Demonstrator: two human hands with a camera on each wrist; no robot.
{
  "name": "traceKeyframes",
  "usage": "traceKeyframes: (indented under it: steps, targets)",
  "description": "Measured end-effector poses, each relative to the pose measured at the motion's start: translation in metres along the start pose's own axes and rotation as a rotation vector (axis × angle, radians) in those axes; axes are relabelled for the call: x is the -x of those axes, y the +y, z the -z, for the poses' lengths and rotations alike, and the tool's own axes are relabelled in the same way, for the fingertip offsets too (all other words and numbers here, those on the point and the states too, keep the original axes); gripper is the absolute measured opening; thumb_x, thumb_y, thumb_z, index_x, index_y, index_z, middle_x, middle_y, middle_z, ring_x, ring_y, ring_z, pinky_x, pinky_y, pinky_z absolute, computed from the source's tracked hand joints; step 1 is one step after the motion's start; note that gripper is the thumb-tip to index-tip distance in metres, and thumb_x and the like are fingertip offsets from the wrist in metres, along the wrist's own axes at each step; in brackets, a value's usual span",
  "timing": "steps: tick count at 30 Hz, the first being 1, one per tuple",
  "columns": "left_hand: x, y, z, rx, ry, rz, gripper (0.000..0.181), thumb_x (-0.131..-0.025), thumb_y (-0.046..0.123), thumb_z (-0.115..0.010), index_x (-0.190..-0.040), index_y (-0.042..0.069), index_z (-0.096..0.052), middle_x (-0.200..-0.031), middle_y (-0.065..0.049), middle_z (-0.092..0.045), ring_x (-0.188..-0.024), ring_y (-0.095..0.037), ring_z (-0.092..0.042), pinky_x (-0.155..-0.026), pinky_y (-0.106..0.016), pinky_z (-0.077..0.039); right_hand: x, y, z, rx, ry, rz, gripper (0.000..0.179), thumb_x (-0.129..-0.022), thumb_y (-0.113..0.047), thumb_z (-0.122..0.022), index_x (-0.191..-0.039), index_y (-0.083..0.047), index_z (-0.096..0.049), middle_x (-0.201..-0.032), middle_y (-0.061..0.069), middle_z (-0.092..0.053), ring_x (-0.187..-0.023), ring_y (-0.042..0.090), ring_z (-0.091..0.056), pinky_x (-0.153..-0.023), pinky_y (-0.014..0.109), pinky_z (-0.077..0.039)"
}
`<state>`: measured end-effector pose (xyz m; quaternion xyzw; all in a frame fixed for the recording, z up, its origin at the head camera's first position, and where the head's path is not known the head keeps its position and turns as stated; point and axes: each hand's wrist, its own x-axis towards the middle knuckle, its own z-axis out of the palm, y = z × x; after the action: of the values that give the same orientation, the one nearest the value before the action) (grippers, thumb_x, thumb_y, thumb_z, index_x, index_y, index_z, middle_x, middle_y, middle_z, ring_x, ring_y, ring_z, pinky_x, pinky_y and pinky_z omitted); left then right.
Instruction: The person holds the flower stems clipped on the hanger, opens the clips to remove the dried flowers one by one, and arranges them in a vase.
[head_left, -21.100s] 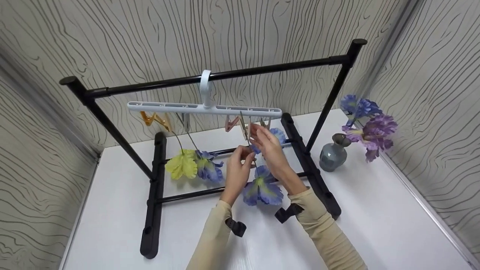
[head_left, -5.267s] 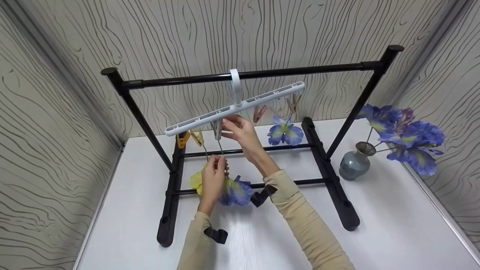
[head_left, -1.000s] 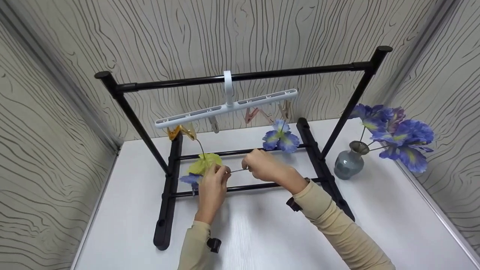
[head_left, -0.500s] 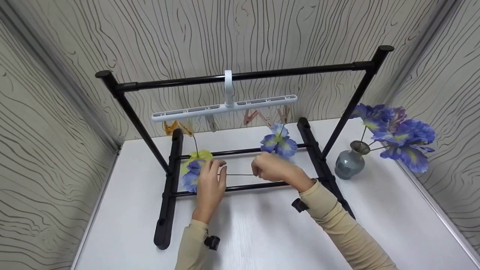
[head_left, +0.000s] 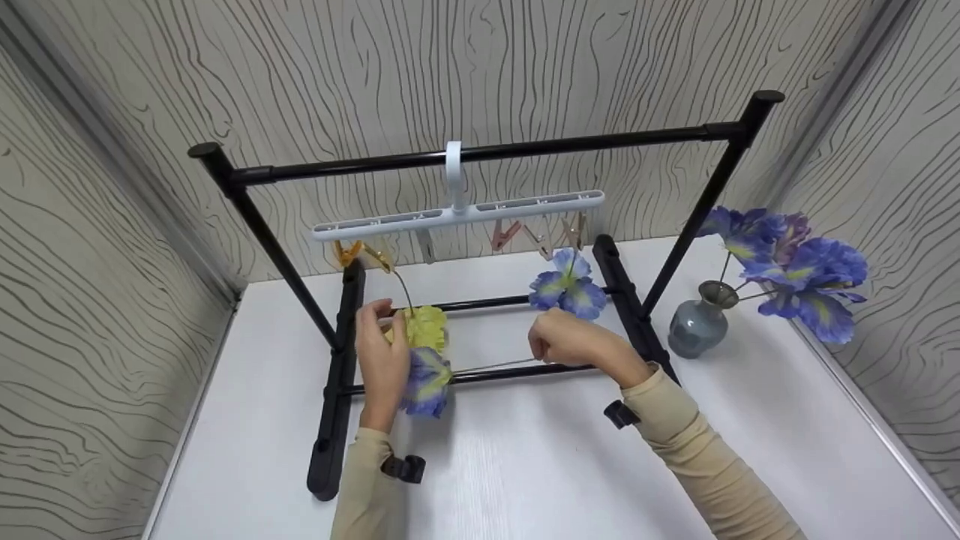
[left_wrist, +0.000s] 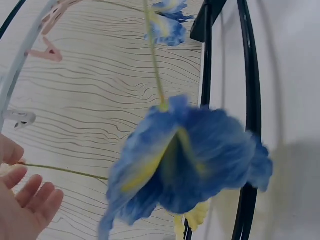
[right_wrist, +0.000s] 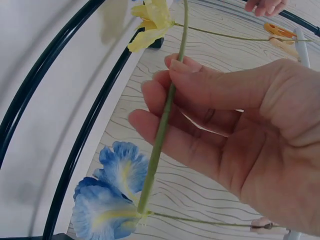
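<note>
My right hand (head_left: pixel 574 345) pinches the green stem (right_wrist: pixel 162 120) of a blue artificial iris (head_left: pixel 427 382) between thumb and fingers. The stem lies nearly level, its bloom pointing left. My left hand (head_left: pixel 382 367) is just left of that bloom, fingers loosely bent, holding nothing. Beside it a yellow flower (head_left: pixel 426 328) hangs by its stem from a yellow clip (head_left: pixel 379 259) on the pale blue hanger (head_left: pixel 405 222). Another blue iris (head_left: pixel 568 289) hangs from a beige clip (head_left: pixel 575 227) at the hanger's right end. The grey clip (head_left: pixel 425 245) holds no stem.
A black rack (head_left: pixel 585 144) carries the hanger; its lower bars (head_left: pixel 480 304) cross below the hands. At right stands a grey-blue vase (head_left: pixel 697 330) with blue and purple irises (head_left: pixel 814 281). Orange (head_left: pixel 346 253) and pink clips (head_left: pixel 505 235) hang without flowers. Patterned walls enclose the white table.
The blue iris has come off the grey clip. My left hand has let go of it and moved left; my right hand has drawn it rightward. Earlier, more blue irises came into the vase.
</note>
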<state>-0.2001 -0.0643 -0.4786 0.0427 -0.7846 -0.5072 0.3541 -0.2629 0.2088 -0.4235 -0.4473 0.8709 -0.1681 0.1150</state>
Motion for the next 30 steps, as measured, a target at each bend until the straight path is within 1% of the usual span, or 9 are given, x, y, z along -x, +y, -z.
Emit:
traceKeyframes:
  steps: [2, 5, 8, 12, 16, 20, 25, 30]
  targets:
    - [-0.004, -0.003, 0.002, 0.038, -0.006, 0.052, 0.025, -0.103, 0.002, -0.059, -0.126, -0.008, -0.057, -0.121, -0.025, -0.060, -0.112, -0.038, -0.063, -0.095, -0.052, -0.054, 0.005, 0.003, 0.002, -0.007, -0.009, -0.011, 0.028, -0.071, 0.022, -0.057, -0.073, 0.000, -0.074, -0.073, 0.005, -0.070, -0.070, 0.018, -0.065, -0.065, 0.031, -0.058]
    - [-0.008, -0.008, 0.004, 0.067, -0.014, 0.116, 0.030, -0.104, 0.005, -0.059, -0.131, -0.007, -0.056, -0.126, -0.025, -0.061, -0.114, -0.039, -0.063, -0.097, -0.053, -0.053, 0.012, 0.007, 0.005, -0.018, -0.014, -0.028, 0.027, -0.071, 0.021, -0.060, -0.073, -0.002, -0.073, -0.072, 0.002, -0.068, -0.070, 0.014, -0.062, -0.065, 0.030, -0.057]
    - [-0.013, -0.011, 0.006, 0.085, -0.030, 0.152, 0.035, -0.104, 0.007, -0.058, -0.136, -0.007, -0.054, -0.134, -0.026, -0.059, -0.121, -0.039, -0.060, -0.100, -0.053, -0.052, 0.020, 0.011, 0.008, -0.043, -0.018, -0.066, 0.026, -0.073, 0.021, -0.063, -0.074, -0.003, -0.073, -0.073, 0.000, -0.068, -0.071, 0.013, -0.062, -0.067, 0.031, -0.057]
    - [-0.017, -0.013, 0.005, 0.114, -0.060, 0.173, 0.040, -0.105, 0.008, -0.057, -0.142, -0.006, -0.051, -0.144, -0.026, -0.054, -0.134, -0.038, -0.053, -0.106, -0.052, -0.048, 0.029, 0.017, 0.011, -0.045, 0.005, -0.063, 0.025, -0.075, 0.020, -0.066, -0.075, -0.004, -0.073, -0.074, 0.000, -0.068, -0.073, 0.014, -0.062, -0.069, 0.033, -0.057]
    - [-0.021, -0.014, 0.004, 0.153, -0.081, 0.196, 0.043, -0.106, 0.009, -0.056, -0.146, -0.005, -0.047, -0.150, -0.025, -0.050, -0.140, -0.037, -0.047, -0.111, -0.051, -0.044, 0.038, 0.023, 0.015, -0.018, 0.062, -0.024, 0.025, -0.073, 0.019, -0.069, -0.075, -0.005, -0.074, -0.073, 0.000, -0.069, -0.073, 0.014, -0.062, -0.070, 0.033, -0.057]
    - [-0.025, -0.014, 0.003, 0.192, -0.109, 0.227, 0.046, -0.107, 0.012, -0.055, -0.150, -0.003, -0.044, -0.154, -0.023, -0.046, -0.144, -0.035, -0.043, -0.114, -0.051, -0.040, 0.047, 0.028, 0.020, -0.017, 0.109, -0.020, 0.023, -0.075, 0.017, -0.072, -0.078, -0.006, -0.077, -0.075, -0.001, -0.071, -0.073, 0.014, -0.064, -0.071, 0.034, -0.057]
    - [-0.029, -0.014, 0.001, 0.230, -0.157, 0.236, 0.049, -0.109, 0.014, -0.052, -0.154, -0.001, -0.039, -0.159, -0.021, -0.041, -0.149, -0.033, -0.036, -0.118, -0.049, -0.036, 0.059, 0.034, 0.028, -0.103, 0.146, -0.059, 0.018, -0.083, 0.014, -0.073, -0.085, -0.004, -0.078, -0.083, 0.001, -0.074, -0.080, 0.017, -0.069, -0.075, 0.037, -0.060]
    - [-0.033, -0.014, 0.000, 0.279, -0.191, 0.239, 0.051, -0.110, 0.012, -0.049, -0.156, -0.002, -0.033, -0.160, -0.020, -0.039, -0.151, -0.033, -0.033, -0.120, -0.047, -0.034, 0.071, 0.040, 0.035, -0.180, 0.163, -0.086, 0.014, -0.088, 0.010, -0.072, -0.087, -0.004, -0.075, -0.085, 0.002, -0.072, -0.081, 0.016, -0.066, -0.074, 0.036, -0.058]
